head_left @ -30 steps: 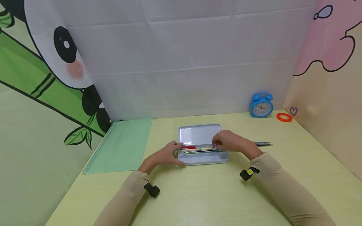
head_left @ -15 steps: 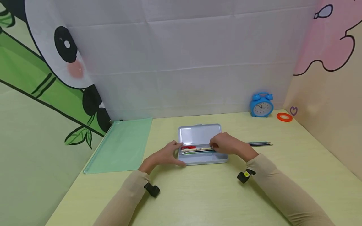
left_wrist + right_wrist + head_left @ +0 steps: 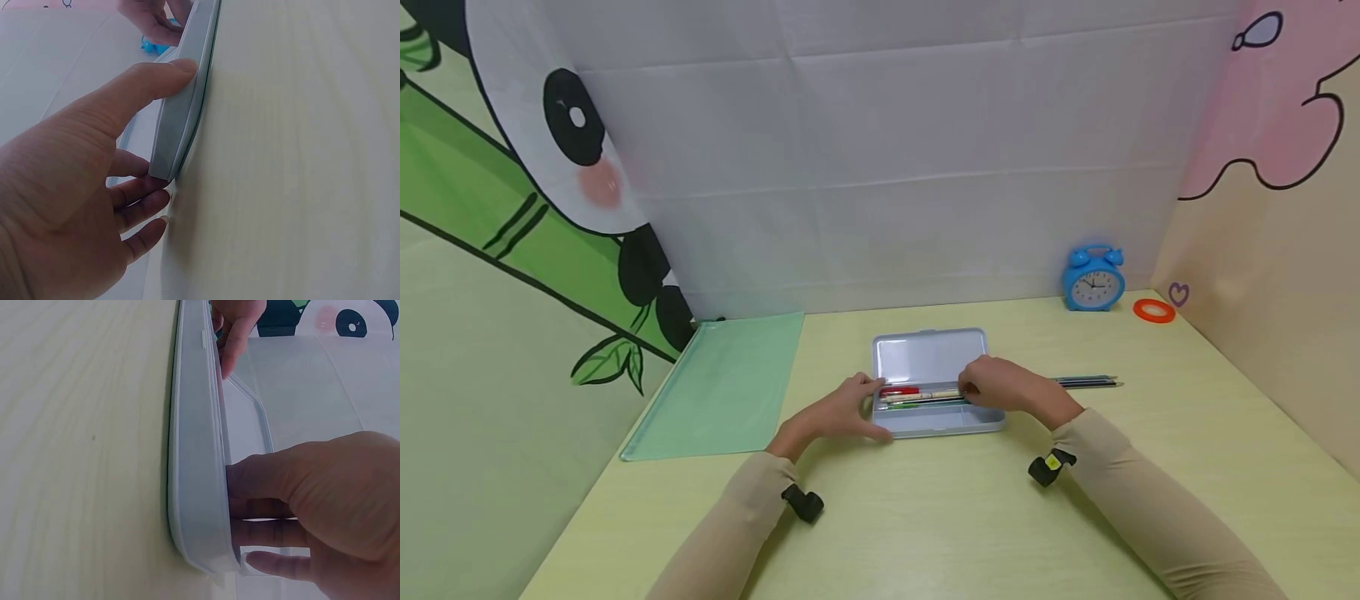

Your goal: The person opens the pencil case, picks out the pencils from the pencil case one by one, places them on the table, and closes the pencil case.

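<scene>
An open pale grey-blue pencil case (image 3: 928,432) lies on the table, its lid tipped back. Inside are a red-ended pen (image 3: 898,391) and several slim pens or pencils. My left hand (image 3: 842,410) grips the case's left end; in the left wrist view the thumb presses the front wall (image 3: 178,119) and the fingers bend round the end. My right hand (image 3: 1009,385) reaches into the right part of the case, fingers bent down over the pens' right ends. The front wall (image 3: 200,437) hides those fingertips in the right wrist view, so what they pinch does not show.
Several dark pencils (image 3: 1090,382) lie on the table right of the case, partly behind my right wrist. A green translucent folder (image 3: 722,387) lies at the left. At the back right stand a blue alarm clock (image 3: 1093,280) and an orange-red ring (image 3: 1153,312).
My right hand has shifted slightly left and lower over the pens, covering their right ends and baring more of the pencils on the table. My left hand and the case stay put.
</scene>
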